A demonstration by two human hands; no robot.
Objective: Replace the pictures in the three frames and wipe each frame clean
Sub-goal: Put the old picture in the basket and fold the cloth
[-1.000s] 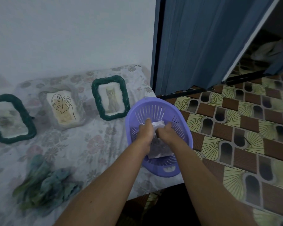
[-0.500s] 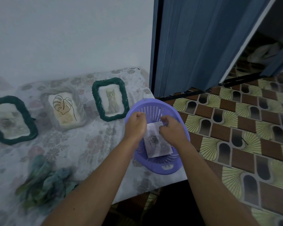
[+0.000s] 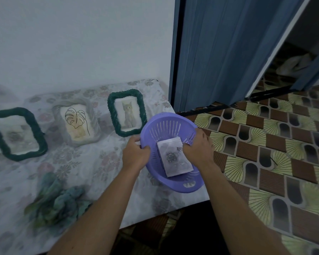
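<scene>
Left hand [image 3: 136,155] is clamped on the left rim of the purple slotted plastic basket [image 3: 166,126]. Right hand [image 3: 198,150] is curled over the right rim, thumb beside the small stack of rose-printed paper pictures [image 3: 175,162] lying inside. Light, thin and easily creased, the sheets are judged best pinched at an edge and peeled off singly.

Your frames line the worktop [image 3: 103,173] by the wall: dark green frame [image 3: 17,134], pale leaf frame [image 3: 76,124], green cat frame [image 3: 127,115] — spare pictures [image 3: 174,161], rose uppermost, lie stacked in the purple basket [image 3: 173,188].
</scene>
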